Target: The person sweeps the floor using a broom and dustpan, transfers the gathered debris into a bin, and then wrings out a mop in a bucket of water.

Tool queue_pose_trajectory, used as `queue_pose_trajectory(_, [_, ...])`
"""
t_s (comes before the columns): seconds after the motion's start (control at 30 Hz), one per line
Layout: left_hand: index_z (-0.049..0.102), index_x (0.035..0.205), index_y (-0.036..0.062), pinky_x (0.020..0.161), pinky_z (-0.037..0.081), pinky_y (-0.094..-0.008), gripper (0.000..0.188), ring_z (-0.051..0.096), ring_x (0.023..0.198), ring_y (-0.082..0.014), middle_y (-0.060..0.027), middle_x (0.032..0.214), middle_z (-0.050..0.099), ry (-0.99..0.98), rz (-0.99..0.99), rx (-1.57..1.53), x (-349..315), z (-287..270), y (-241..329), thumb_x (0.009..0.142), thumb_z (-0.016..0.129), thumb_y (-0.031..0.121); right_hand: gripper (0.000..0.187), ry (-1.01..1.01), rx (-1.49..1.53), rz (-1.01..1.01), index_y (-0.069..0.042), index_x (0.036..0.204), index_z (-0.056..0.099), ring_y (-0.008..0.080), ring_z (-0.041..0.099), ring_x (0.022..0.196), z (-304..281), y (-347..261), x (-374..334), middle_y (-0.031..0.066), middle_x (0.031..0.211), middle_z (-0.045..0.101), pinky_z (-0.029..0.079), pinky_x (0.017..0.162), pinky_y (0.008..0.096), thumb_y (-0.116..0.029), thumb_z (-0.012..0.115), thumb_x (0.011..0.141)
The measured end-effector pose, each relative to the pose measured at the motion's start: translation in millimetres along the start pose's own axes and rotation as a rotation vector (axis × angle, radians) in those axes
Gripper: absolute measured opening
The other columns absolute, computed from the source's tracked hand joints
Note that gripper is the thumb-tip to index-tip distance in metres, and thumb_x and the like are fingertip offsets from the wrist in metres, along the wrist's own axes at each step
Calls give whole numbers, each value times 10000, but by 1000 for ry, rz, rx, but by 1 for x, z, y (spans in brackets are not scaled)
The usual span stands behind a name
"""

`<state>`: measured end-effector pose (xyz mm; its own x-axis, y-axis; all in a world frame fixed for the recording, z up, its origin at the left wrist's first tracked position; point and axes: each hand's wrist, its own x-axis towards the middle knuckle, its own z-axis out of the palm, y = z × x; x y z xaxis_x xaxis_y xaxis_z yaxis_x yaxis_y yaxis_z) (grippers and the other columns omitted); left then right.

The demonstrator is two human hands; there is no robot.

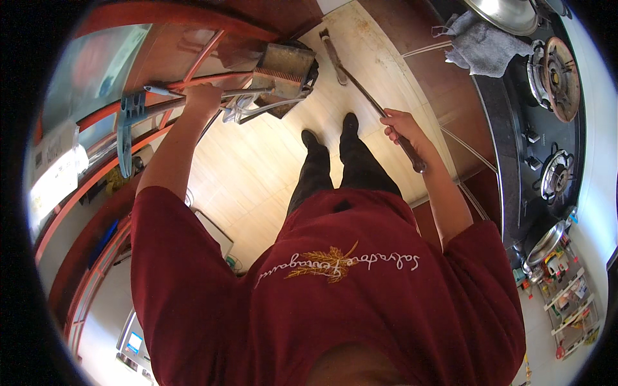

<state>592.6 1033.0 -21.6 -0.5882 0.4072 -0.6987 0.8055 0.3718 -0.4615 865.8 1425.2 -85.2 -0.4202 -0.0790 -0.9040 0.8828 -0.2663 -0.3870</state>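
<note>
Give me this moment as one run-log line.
left hand: holds dustpan | right hand: holds broom | broom head: beside dustpan, apart

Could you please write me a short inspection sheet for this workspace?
Surface: pale floor, brownish stains near its far end.
Things: broom, slanting; dustpan with comb teeth, to its left.
Clutter: grey cloth over the edge of the counter.
Hands: left hand closed on the dustpan's handle; right hand closed round the broom.
Cables: none clearly seen.
Surroundings: stove on the right.

Glossy smooth broom handle [367, 96], matt cloth [490, 46], shiny metal cookware [513, 14]
</note>
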Motion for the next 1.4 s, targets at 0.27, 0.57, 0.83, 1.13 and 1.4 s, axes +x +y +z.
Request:
queue_pose_trajectory(0.27, [613,963,182,692,488,-375,236,592,842,-247,-93,842,598,9,-103,-52,12,-5,4,754,546,270,577,25,-3,-3,-7,1251,362,90,445,388,16,-6,19,57,573,521,351,370,243,-123,596,737])
queue_pose_trajectory(0.57, [630,793,76,695,478,-398,156,588,848,-250,-92,834,605,229,-60,-78,13,-12,-5,712,555,185,289,-43,-60,47,-70,1028,478,65,421,389,32,-27,61,27,575,501,319,346,222,-160,568,769])
queue_pose_trajectory(0.83, [529,1077,63,865,385,-398,348,482,995,-342,-154,1068,525,307,17,-1055,-10,51,74,742,539,157,78,-78,-82,35,-94,762,496,58,418,387,37,-38,71,8,544,486,311,332,211,-157,539,776])
queue_pose_trajectory(1.13, [296,1271,-10,938,334,-366,771,414,1128,-341,-228,1228,412,145,-716,-1654,89,250,137,698,629,384,490,-12,-140,85,-36,1208,431,70,426,392,38,-47,76,32,576,512,330,340,213,-158,587,760])
queue_pose_trajectory(1.4, [305,1288,198,819,359,-531,601,490,1033,-354,-102,1128,534,224,-710,-1569,133,298,170,776,502,442,502,-17,-137,158,-43,1236,398,46,383,376,62,-61,88,9,555,485,306,326,199,-131,567,771])
